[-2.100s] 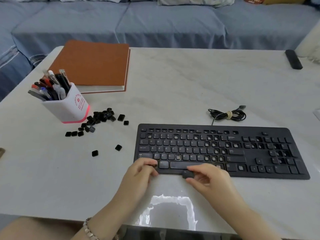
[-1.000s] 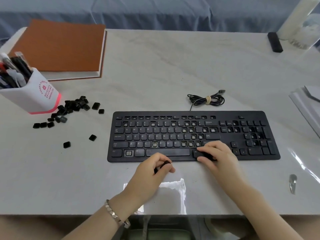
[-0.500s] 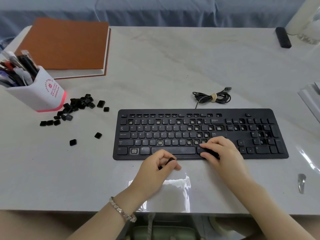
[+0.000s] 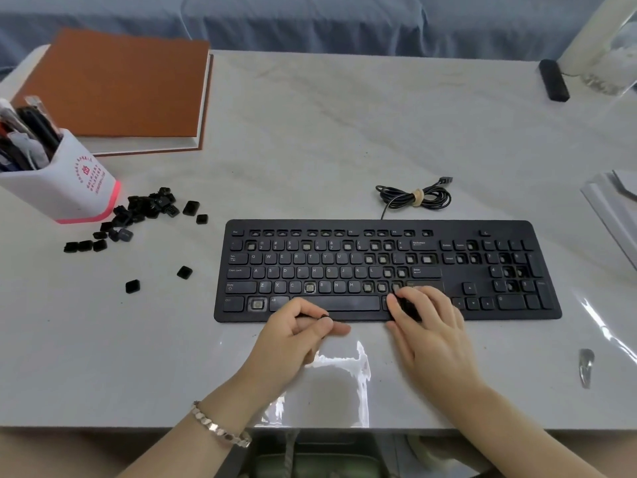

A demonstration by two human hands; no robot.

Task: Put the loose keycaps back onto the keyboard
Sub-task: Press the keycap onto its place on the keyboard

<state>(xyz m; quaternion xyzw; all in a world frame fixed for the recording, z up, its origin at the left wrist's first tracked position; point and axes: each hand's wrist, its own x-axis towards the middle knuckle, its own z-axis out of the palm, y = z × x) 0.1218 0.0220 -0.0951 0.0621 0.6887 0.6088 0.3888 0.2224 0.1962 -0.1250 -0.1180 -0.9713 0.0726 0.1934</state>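
A black keyboard (image 4: 386, 270) lies on the pale table, with several bare switch sockets among its keys. Beside the pen cup at the left sits a heap of loose black keycaps (image 4: 144, 208), and two single keycaps (image 4: 184, 272) (image 4: 132, 286) lie nearer the keyboard. My left hand (image 4: 296, 332) is at the keyboard's front edge, below the space bar, pinching a small black keycap (image 4: 324, 317) between thumb and fingers. My right hand (image 4: 424, 319) rests on the bottom row to the right of the space bar, its fingers pressing down on a black key there.
A white pen cup (image 4: 58, 174) full of pens stands at the left, an orange-brown notebook (image 4: 117, 88) behind it. A coiled cable (image 4: 413, 196) lies behind the keyboard, a black remote (image 4: 553, 81) at the back right, clear plastic sheets (image 4: 613, 201) at the right edge.
My right hand carried a keycap from the front edge to the bottom row right of the space bar and presses there. My left hand left the keyboard's lower left and now pinches a keycap.
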